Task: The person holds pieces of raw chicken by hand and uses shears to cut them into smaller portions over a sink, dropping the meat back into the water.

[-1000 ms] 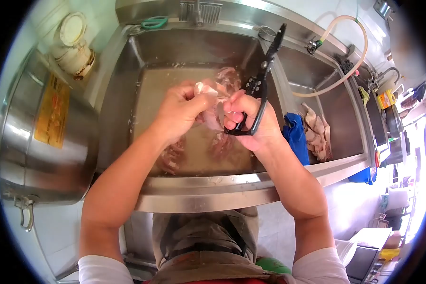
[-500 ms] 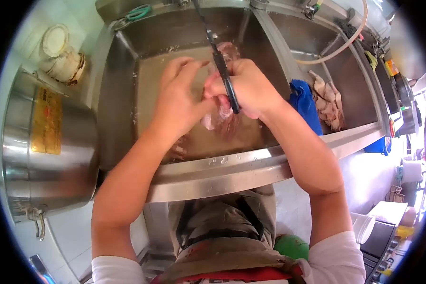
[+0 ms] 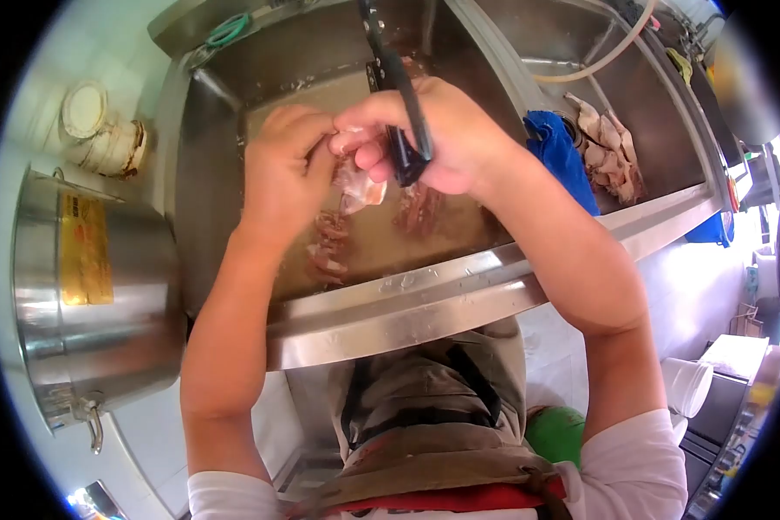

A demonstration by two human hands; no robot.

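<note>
Over the left basin of a steel sink point(image 3: 407, 316), my left hand point(image 3: 290, 169) is closed, with its fingertips pinching a piece of pale pink raw meat point(image 3: 361, 189). My right hand point(image 3: 433, 134) meets it there, fingers curled at the top of the same piece. A black-handled tool point(image 3: 407, 159), seemingly scissors or shears, lies against the right palm, its handle loops pointing toward me. Below the hands, reddish meat strips point(image 3: 328, 250) lie in cloudy water, and another bunch of meat point(image 3: 419, 208) rests to their right.
The right basin holds pale meat pieces point(image 3: 611, 152), with a blue cloth point(image 3: 556, 160) over the divider. A big steel pot point(image 3: 121, 321) stands at the left, below a stained white container point(image 3: 113, 147). A hose point(image 3: 598, 65) curves over the right basin.
Both hands have come closer together, with the left now closed on the meat. The black tool has tilted in my right hand, and the strips in the water show more. The view has shifted slightly.
</note>
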